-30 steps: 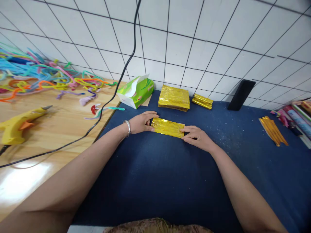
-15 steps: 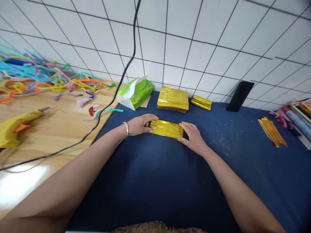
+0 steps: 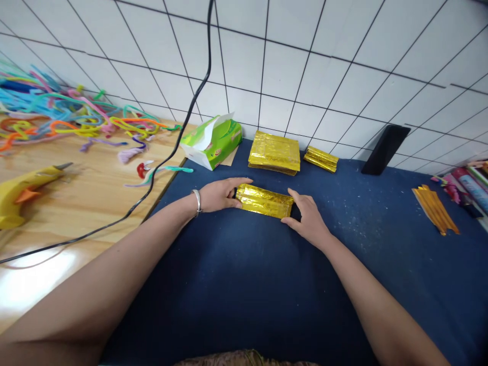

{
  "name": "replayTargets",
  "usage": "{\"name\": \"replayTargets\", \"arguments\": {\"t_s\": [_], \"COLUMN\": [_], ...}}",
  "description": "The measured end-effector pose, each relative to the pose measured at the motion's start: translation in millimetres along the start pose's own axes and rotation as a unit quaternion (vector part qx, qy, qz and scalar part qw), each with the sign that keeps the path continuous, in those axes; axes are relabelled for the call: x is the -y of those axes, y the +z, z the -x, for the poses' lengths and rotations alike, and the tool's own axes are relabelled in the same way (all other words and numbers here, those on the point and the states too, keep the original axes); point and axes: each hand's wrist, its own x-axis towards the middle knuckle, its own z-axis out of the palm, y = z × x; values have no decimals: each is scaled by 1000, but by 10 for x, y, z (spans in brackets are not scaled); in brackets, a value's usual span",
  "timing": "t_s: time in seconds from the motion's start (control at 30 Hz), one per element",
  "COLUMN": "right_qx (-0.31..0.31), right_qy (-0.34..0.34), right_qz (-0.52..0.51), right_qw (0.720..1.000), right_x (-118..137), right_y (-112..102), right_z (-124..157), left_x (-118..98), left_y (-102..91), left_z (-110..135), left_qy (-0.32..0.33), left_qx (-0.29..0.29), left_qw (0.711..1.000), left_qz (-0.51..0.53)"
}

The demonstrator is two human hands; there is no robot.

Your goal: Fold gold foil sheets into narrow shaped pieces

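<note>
A rectangular piece of shiny gold foil paper lies crosswise between my hands on the dark blue cloth, its surface slightly bowed. My left hand, with a silver bangle at the wrist, grips its left end between thumb and fingers. At the other end, my right hand holds the right edge, thumb near the lower corner and fingers near the upper one. Behind the piece stands a thick stack of gold foil sheets. Beside that stack is a small folded gold foil bundle.
A green tissue pack and a black upright object stand by the tiled wall. Gold strips lie at right. On the wooden tabletop are a yellow glue gun and colourful pipe cleaners; a black cable crosses the view.
My right hand has shifted slightly right, its fingers now spread around the foil's end. The foil looks a little more bowed. The view has moved slightly.
</note>
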Motion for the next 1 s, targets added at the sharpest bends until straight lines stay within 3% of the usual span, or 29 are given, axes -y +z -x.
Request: {"name": "replayTargets", "arguments": {"t_s": [0.27,0.53,0.6,0.73,0.87,1.0], "right_qx": [-9,-104,-85,11,52,73], "right_qy": [31,-49,-81,-150,-162,-165], "right_qz": [-12,21,30,22,1,22], "right_qw": [999,993,993,988,985,983], "right_x": [129,79,16,-56,4,97], "right_y": [-21,-54,-51,-69,-123,-151], "right_z": [14,57,61,69,81,99], "left_x": [-50,-146,-135,-126,-139,-146], "left_y": [8,170,176,101,-1,-64], "left_z": [31,33,44,74,87,89], "left_qy": [-28,48,96,174,186,172], "left_qx": [-18,-140,-120,-40,47,63], "left_qw": [999,987,986,984,980,981], "left_qz": [-15,-61,-67,-12,45,62]}}
